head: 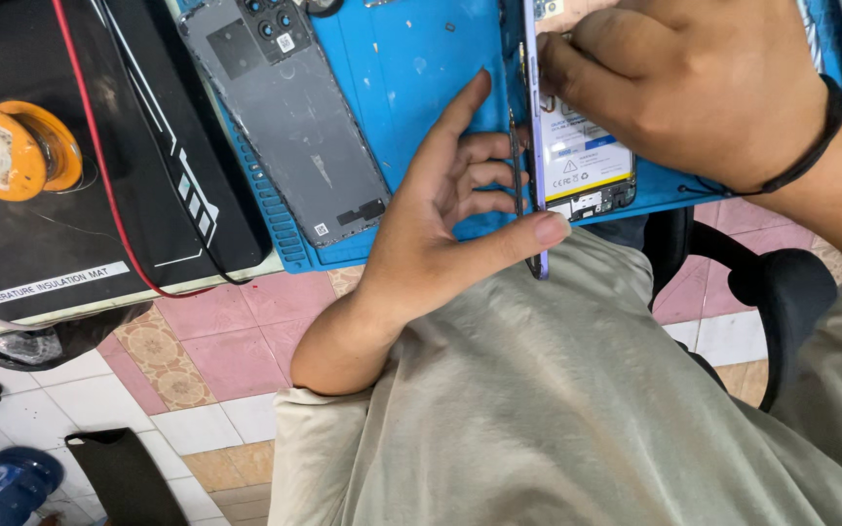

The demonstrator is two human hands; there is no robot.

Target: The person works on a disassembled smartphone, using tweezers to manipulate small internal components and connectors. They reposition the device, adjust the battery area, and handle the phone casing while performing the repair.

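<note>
One opened phone [577, 156] is held on edge over the near rim of a blue mat [411, 68], its inside turned toward the right, where one white battery with a blue stripe and a strip of circuit board below it are seen. The phone's purple frame is pinched at the lower end by the left hand [450, 209]: the thumb is pressed against the frame's near corner, three fingers are curled behind it, and the index finger is stretched out flat along the mat. The grip of the left hand is thus closed on the phone. The right hand [704, 88] is laid over the top of the phone, fingers bent down onto its upper edge and battery, so its grip is also closed on the phone; whether a tool is held under the fingers cannot be told. One black band is worn on the right wrist.

To the left on the mat, one grey back cover [289, 117] is laid flat, inner side up, camera holes at its far end. Further left, one black insulation mat [70, 224] is spread on the surface, crossed by one red wire [99, 185], with one orange spool [12, 151] resting on it. Below, a beige shirt, one black chair and a pink tiled floor are seen.
</note>
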